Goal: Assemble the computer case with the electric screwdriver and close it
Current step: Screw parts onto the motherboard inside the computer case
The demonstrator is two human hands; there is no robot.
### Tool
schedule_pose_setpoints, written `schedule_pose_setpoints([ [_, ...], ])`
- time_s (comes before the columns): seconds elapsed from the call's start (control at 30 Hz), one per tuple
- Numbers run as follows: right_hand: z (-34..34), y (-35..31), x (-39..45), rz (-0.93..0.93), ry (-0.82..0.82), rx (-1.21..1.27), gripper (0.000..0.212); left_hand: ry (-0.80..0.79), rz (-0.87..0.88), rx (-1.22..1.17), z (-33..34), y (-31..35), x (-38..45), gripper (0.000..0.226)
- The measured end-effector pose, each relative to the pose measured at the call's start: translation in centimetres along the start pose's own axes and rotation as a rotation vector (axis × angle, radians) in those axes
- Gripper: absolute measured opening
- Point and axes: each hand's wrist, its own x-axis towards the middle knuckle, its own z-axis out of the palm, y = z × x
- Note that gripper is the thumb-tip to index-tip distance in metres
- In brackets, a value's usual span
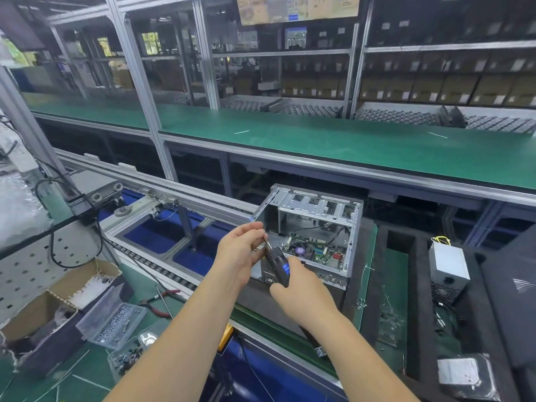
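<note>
While the right hand (301, 294) grips the electric screwdriver (279, 265) by its black body, the left hand (240, 253) pinches at its bit (265, 240), probably seating a screw too small to make out. The open computer case (311, 236) sits just beyond both hands on the worktop (368, 256), circuit board exposed. If the pinch slips, the screw could drop into the case among the parts; a press of the trigger now could catch the fingertips (259, 227).

One head-worn wide-angle view looks forward and down, close over the workbench (185, 311), toward distant shelving (435, 50).
</note>
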Motion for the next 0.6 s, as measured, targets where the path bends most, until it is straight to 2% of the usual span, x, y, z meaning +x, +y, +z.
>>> schedule_pose_setpoints([
  [0.23, 0.7, 0.1, -0.4, 0.028, 0.016, 0.029, 0.021, 0.017, 0.046, 0.161, -0.2, 0.0, -0.4, 0.015],
  [0.6, 0.9, 0.5, -0.3, 0.045, 0.020, 0.099, 0.024, 0.025, 0.082, 0.319, 1.0, 0.7, -0.3, 0.022],
])
